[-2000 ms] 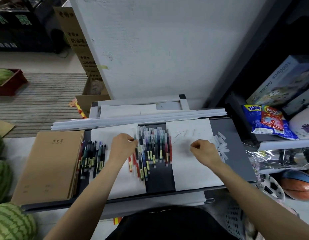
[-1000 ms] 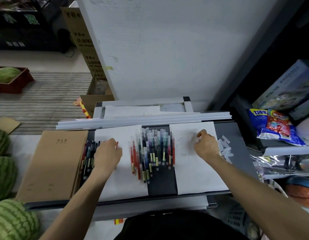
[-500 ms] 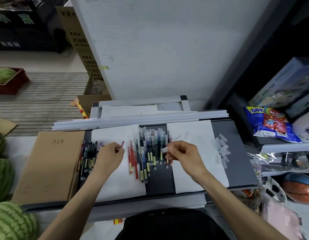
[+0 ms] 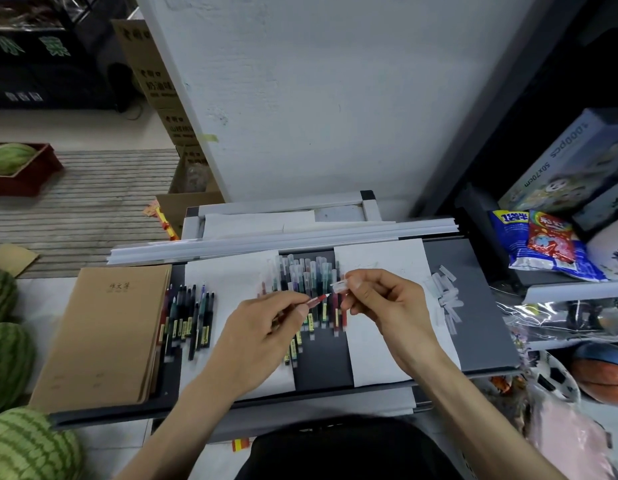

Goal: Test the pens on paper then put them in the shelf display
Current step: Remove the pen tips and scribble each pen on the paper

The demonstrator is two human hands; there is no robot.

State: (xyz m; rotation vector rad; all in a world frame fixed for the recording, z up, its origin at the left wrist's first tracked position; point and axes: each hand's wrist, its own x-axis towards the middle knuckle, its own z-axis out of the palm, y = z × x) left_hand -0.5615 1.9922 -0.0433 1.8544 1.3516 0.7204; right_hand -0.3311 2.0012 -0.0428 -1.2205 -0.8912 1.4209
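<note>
In the head view we see the left hand (image 4: pixel 266 327) with its fingers curled, pinching a red pen (image 4: pixel 316 300) whose bare tip points toward 2 o'clock. Just beside that tip, the right hand (image 4: pixel 387 306) pinches a clear cap (image 4: pixel 339 285) between thumb and forefinger; we cannot tell whether cap and tip touch. Both hands hover over a row of pens (image 4: pixel 300 275) lying between the left sheet (image 4: pixel 228 282) and the right sheet (image 4: pixel 380 261). At 9 o'clock of the left hand lie dark pens (image 4: pixel 190 317), then a brown notebook (image 4: pixel 103 327). Loose caps (image 4: pixel 446 296) lie at 3 o'clock of the right hand.
</note>
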